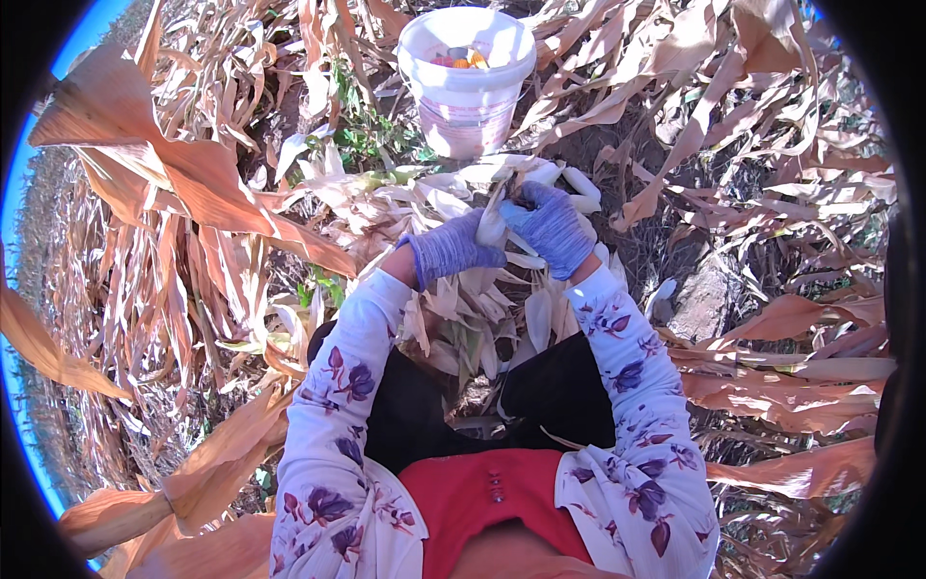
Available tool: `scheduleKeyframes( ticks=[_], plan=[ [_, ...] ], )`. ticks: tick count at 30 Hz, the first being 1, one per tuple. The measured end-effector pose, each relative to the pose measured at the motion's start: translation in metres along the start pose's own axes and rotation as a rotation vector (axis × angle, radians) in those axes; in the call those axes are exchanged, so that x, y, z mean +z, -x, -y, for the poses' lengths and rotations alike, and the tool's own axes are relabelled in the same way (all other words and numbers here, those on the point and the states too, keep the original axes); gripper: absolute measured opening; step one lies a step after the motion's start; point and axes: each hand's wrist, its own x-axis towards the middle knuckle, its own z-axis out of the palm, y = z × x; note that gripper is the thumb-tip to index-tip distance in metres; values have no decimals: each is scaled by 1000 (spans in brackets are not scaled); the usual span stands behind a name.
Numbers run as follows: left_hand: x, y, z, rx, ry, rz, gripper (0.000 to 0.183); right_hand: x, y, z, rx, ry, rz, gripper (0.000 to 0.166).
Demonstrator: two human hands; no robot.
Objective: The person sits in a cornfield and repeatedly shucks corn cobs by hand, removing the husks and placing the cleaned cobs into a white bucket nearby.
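Both my hands wear knitted purple-grey gloves. My left hand [463,247] grips the lower end of a corn ear in its pale husk [494,223]. At the upper end of the same ear, my right hand [546,224] is closed with its fingers bent around the husk tip; the fingertips are partly hidden. Dry loose husks [448,318] are heaped below the hands and between my knees. Several more pale husks [581,189] lie just beyond my right hand.
A white plastic bucket [466,116] bearing writing stands just ahead, with yellow and reddish corn ears [463,61] inside. Large dry corn leaves [181,166] jut in from the left. More dry stalks and leaves [781,391] lie on the right, near a stone or clod [700,300].
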Motion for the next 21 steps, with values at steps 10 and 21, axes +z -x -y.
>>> scheduleKeyframes(
  ticks=[10, 21],
  plan=[
    [-12, 14, -31, 181, 313, -331, 45, 4, 1, -11, -210, 28, -10, 20],
    [-7, 7, -10, 50, 115, -469, 23, 18, 4, -5, -243, -12, -9, 17]
  ],
)
